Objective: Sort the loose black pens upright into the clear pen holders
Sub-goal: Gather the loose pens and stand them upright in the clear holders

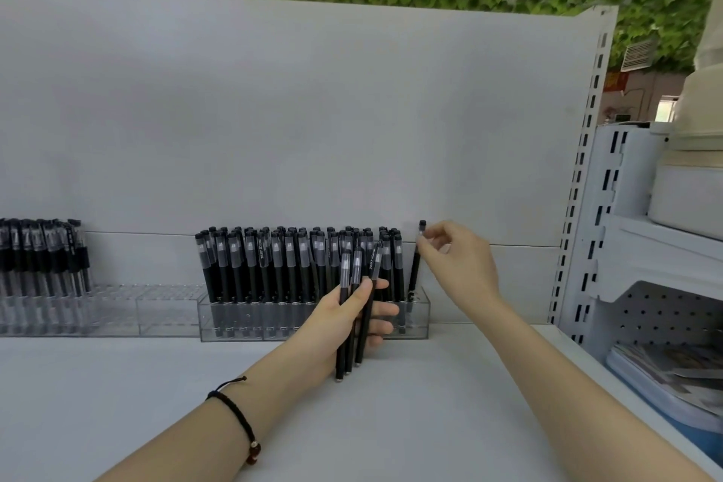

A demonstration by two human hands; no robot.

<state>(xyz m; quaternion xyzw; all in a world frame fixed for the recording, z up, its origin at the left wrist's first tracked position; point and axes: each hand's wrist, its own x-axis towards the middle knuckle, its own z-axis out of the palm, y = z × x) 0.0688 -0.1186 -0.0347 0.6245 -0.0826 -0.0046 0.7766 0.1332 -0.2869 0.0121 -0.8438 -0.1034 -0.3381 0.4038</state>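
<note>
The left hand (344, 319) grips a bundle of three black pens (355, 270) around their barrels, caps up and tips hanging just above the white shelf (391, 423), in front of the right half of a clear pen holder (242, 325). That holder stands against the shelf's back edge, near the middle, and is packed with upright black pens (274, 258) across nearly its whole length.

The right hand (457, 262) pinches the capped top of a single pen (414, 266) between thumb and fingertips – the other fingers loosely curled. This pen stands nearly upright at the holder's right end, its lower part inside the clear wall, just beside the last of the packed pens.

A second clear holder (156, 305) sits to the left along the same back edge, touching the first – only its far left part carries pens (43, 250). A dark braided bracelet (238, 419) circles the left wrist. Stacked booklets (665, 368) lie on a neighbouring shelf at right.
</note>
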